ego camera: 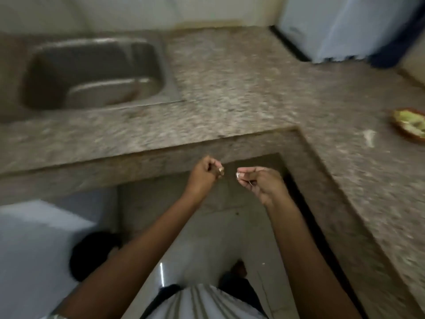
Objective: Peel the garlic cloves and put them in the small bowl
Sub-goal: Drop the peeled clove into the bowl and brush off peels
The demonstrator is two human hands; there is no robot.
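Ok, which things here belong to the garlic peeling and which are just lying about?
Job: left hand, pinching a small garlic piece; right hand, pinching a pale scrap, probably peel.
Lying about: sink; brown-rimmed dish, too blurred to judge; white scrap on the counter.

L hand pinches clove; R hand, skin

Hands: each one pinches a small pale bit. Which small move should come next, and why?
Probably carry both toward the bowl at the right of the counter: the left hand and right hand pinch separate bits over the floor. Clove or peel: too blurred.
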